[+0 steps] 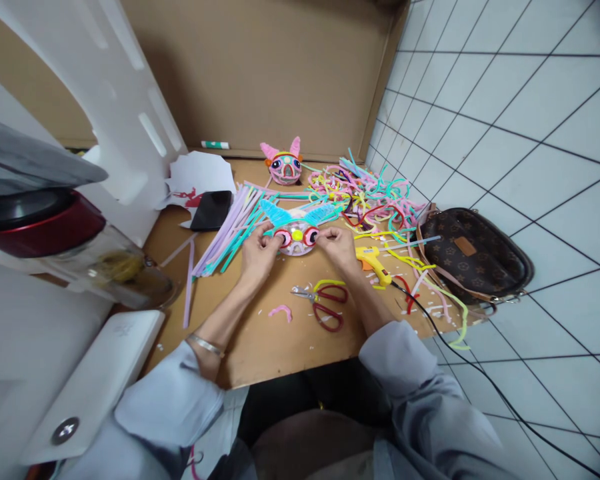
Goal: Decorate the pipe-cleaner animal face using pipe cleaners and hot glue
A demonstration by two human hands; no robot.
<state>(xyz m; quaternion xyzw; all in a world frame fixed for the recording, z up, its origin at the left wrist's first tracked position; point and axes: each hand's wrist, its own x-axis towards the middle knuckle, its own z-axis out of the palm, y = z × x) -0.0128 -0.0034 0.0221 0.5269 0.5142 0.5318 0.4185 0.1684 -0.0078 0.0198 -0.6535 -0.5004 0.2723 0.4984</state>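
At the centre of the frame, a blue-eared craft face is positioned above the surface, supported between two hands. The left hand is nearly closed, thumb and fingertips pinching the face at its left edge, beside a red-rimmed eye. The right hand is likewise nearly closed, fingertips gripping the opposite edge beside the other eye. Below centre lie red-handled scissors, blades pointing left, with a curved pink piece near the blade tips. Right of centre, a yellow glue gun rests near the right forearm; its black cable runs to the lower right. At upper centre sits a pink-eared figure. Left of centre are a bundle of straight pipe cleaners and a black phone; a tangled pile of pipe cleaners occupies the upper right of the surface, near a brown handbag.
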